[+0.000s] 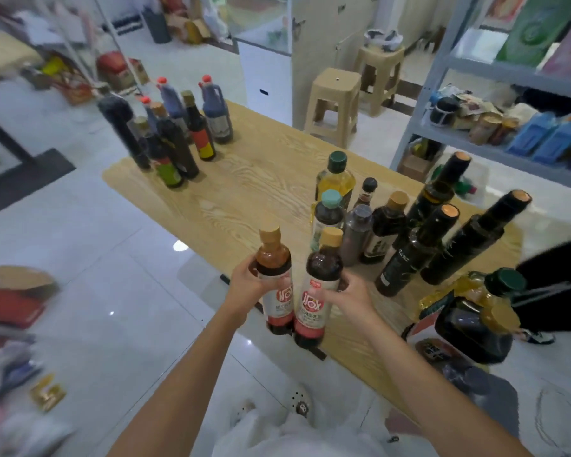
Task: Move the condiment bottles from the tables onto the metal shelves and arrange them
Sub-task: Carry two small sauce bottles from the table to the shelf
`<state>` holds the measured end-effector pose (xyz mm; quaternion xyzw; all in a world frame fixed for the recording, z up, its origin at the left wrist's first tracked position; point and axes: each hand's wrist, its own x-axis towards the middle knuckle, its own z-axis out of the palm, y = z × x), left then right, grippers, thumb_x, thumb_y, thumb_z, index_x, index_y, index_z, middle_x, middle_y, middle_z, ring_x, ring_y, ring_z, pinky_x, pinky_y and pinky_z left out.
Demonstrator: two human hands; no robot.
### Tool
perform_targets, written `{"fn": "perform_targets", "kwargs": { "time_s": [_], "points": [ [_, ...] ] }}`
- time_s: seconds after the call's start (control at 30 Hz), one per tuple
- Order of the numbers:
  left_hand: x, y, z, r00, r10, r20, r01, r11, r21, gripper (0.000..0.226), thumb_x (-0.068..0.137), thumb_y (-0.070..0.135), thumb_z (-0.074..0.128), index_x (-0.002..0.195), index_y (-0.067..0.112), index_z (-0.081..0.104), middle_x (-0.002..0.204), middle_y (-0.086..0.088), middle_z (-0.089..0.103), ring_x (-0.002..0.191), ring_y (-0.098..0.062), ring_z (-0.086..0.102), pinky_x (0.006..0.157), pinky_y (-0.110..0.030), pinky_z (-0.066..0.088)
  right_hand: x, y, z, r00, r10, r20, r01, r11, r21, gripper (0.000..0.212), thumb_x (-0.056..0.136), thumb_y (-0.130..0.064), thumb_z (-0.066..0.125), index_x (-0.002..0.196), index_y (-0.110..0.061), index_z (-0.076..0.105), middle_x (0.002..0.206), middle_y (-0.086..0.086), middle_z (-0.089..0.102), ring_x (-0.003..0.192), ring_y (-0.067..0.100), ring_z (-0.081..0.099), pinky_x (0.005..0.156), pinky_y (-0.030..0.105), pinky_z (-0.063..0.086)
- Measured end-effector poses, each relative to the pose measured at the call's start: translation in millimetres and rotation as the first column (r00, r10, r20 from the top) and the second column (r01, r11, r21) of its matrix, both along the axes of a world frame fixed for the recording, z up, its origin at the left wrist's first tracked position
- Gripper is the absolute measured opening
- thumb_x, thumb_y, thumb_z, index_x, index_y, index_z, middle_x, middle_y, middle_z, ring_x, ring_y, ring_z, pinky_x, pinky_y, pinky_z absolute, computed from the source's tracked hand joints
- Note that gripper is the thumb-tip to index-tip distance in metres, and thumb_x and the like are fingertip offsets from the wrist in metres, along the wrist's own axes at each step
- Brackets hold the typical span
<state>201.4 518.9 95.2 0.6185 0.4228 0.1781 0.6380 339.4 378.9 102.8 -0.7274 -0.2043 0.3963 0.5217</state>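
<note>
My left hand point(244, 285) grips a brown sauce bottle point(275, 278) with a tan cap and a red-and-white label. My right hand point(350, 296) grips a matching darker bottle point(318, 288) right beside it. Both bottles are held upright at the near left edge of the wooden table point(244, 189). A cluster of dark and oil bottles point(419, 235) stands on the table's right side. Another group of dark soy-type bottles point(175, 133) stands at the far left corner. The grey metal shelf point(442, 94) rises at the right, behind the table.
Two beige plastic stools point(335, 100) stand beyond the table. The shelf holds blue packs point(541, 136) and jars. A person's dark trouser leg point(557, 285) is at the right edge. Boxes and clutter point(14, 298) lie on the white tiled floor at left.
</note>
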Motion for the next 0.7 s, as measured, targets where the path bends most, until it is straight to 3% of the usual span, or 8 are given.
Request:
{"fn": "perform_targets", "kwargs": {
  "time_s": [0.13, 0.23, 0.4, 0.5, 0.63, 0.7],
  "points": [
    [-41.2, -0.5, 27.1, 0.990, 0.130, 0.053, -0.130, 0.991, -0.002, 0.044, 0.064, 0.007, 0.083, 0.103, 0.020, 0.067, 0.096, 0.004, 0.073, 0.089, -0.014, 0.069, 0.072, -0.027, 0.053, -21.0, 30.0, 22.1, 0.981, 0.195, 0.026, -0.196, 0.977, 0.078, 0.034, 0.068, -0.008, 0.081, 0.094, -0.020, 0.063, 0.088, -0.011, 0.067, 0.069, -0.009, 0.063, 0.056, 0.009, 0.046],
    [-83.7, -4.1, 48.3, 0.962, 0.260, 0.082, -0.262, 0.965, 0.010, 0.045, 0.065, 0.012, 0.083, 0.107, 0.016, 0.067, 0.102, -0.001, 0.072, 0.094, -0.021, 0.069, 0.078, -0.035, 0.055, -48.2, 52.0, 40.5, 0.946, 0.319, 0.047, -0.323, 0.939, 0.116, 0.027, 0.071, -0.015, 0.079, 0.091, -0.025, 0.064, 0.087, -0.011, 0.069, 0.074, -0.003, 0.066, 0.057, 0.011, 0.048],
    [-172.0, -31.9, 82.0, 0.877, 0.471, 0.097, -0.479, 0.874, 0.087, 0.042, 0.069, 0.014, 0.081, 0.108, 0.016, 0.066, 0.104, -0.002, 0.072, 0.094, -0.021, 0.069, 0.084, -0.042, 0.056, -113.4, 75.6, 68.4, 0.882, 0.467, 0.065, -0.468, 0.851, 0.239, 0.019, 0.075, -0.010, 0.074, 0.091, -0.018, 0.068, 0.085, -0.004, 0.072, 0.072, 0.005, 0.069, 0.058, 0.014, 0.050],
    [-228.9, -64.0, 107.1, 0.801, 0.585, 0.129, -0.599, 0.787, 0.147, 0.040, 0.068, 0.012, 0.081, 0.106, 0.014, 0.067, 0.101, -0.001, 0.072, 0.092, -0.020, 0.069, 0.080, -0.038, 0.056, -164.4, 79.5, 90.6, 0.802, 0.590, 0.091, -0.587, 0.751, 0.302, 0.019, 0.076, -0.010, 0.073, 0.092, -0.018, 0.067, 0.084, -0.005, 0.072, 0.073, 0.006, 0.070, 0.059, 0.015, 0.051],
    [-296.8, -115.6, 147.1, 0.674, 0.709, 0.208, -0.738, 0.637, 0.221, 0.032, 0.068, 0.008, 0.080, 0.095, 0.020, 0.068, 0.086, 0.008, 0.075, 0.080, -0.009, 0.070, 0.065, -0.021, 0.053, -243.6, 77.4, 121.6, 0.649, 0.749, 0.136, -0.732, 0.565, 0.381, 0.018, 0.076, -0.013, 0.073, 0.090, -0.023, 0.066, 0.081, -0.010, 0.073, 0.075, 0.006, 0.070, 0.058, 0.014, 0.051],
    [-328.2, -144.4, 166.3, 0.593, 0.765, 0.251, -0.803, 0.539, 0.255, 0.033, 0.066, 0.010, 0.080, 0.096, 0.017, 0.068, 0.087, 0.006, 0.075, 0.081, -0.012, 0.071, 0.066, -0.022, 0.054, -287.3, 72.3, 137.8, 0.563, 0.812, 0.155, -0.780, 0.459, 0.426, 0.016, 0.076, -0.014, 0.073, 0.088, -0.024, 0.067, 0.079, -0.010, 0.073, 0.075, 0.007, 0.070, 0.059, 0.015, 0.052]
  ]
}}
